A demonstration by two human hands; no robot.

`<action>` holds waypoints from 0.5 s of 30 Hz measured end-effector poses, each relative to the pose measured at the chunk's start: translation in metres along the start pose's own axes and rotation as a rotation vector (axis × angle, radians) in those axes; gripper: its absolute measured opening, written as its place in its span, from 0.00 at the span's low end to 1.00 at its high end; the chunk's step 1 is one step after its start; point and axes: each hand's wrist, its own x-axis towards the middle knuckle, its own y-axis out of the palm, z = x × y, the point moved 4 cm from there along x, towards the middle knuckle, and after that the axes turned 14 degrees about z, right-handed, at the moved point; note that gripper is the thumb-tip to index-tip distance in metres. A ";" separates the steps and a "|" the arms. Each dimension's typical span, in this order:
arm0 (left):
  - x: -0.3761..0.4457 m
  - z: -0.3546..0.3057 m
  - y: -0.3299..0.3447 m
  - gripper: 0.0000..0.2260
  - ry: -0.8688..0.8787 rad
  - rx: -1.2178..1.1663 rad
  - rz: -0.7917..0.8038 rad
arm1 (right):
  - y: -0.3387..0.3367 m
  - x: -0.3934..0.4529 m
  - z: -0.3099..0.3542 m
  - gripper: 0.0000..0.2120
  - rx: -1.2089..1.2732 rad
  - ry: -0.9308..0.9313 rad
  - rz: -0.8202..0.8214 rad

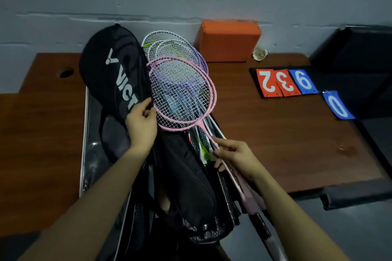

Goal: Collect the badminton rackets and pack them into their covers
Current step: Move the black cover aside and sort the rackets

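Note:
A pile of badminton rackets lies in the middle of the brown table [275, 137]. Two pink rackets [186, 95] sit on top, with white and purple rackets [176, 48] under them. A black racket cover [112, 70] with white lettering lies to their left. Another black zipped cover [188, 178] lies below the heads. My left hand [141, 125] grips the edge of the lettered cover beside the pink frame. My right hand [231, 152] pinches the thin pink shafts where several shafts bunch together. The handles run down under my right forearm.
An orange block [229, 41] stands against the grey wall. A shuttlecock [260, 54] lies right of it. A flip scoreboard [286, 82] with red and blue number cards lies at right. A dark box [356, 51] fills the far right corner. The table has a cable hole [66, 72].

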 end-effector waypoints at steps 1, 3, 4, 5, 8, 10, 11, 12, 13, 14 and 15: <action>0.000 0.001 0.001 0.15 0.010 0.024 0.011 | 0.002 0.000 0.000 0.22 0.034 0.000 0.028; -0.002 0.004 0.002 0.15 0.028 0.048 0.018 | 0.007 0.000 0.003 0.22 0.061 -0.002 0.076; -0.002 0.004 0.001 0.15 0.033 0.048 0.011 | 0.009 0.000 0.005 0.22 0.061 -0.004 0.093; -0.001 0.004 0.000 0.15 0.036 0.048 0.000 | 0.011 0.000 0.005 0.23 0.061 -0.003 0.104; 0.003 -0.001 -0.004 0.14 0.062 0.084 -0.015 | 0.013 0.000 0.004 0.22 0.073 0.005 0.095; 0.004 -0.004 -0.004 0.14 0.092 0.117 -0.003 | 0.013 -0.001 0.003 0.22 0.078 0.009 0.106; 0.004 -0.005 -0.004 0.14 0.107 0.137 0.007 | 0.013 -0.002 0.003 0.21 0.078 0.016 0.119; 0.003 -0.006 -0.003 0.14 0.121 0.153 0.018 | 0.015 -0.002 0.003 0.21 0.071 0.026 0.132; 0.002 -0.007 -0.003 0.14 0.132 0.161 0.032 | 0.017 -0.002 0.004 0.21 0.063 0.035 0.145; -0.001 -0.007 -0.002 0.14 0.143 0.161 0.050 | 0.021 0.000 0.005 0.21 0.058 0.043 0.155; -0.004 -0.008 -0.002 0.14 0.159 0.160 0.071 | 0.025 0.002 0.005 0.22 0.055 0.049 0.166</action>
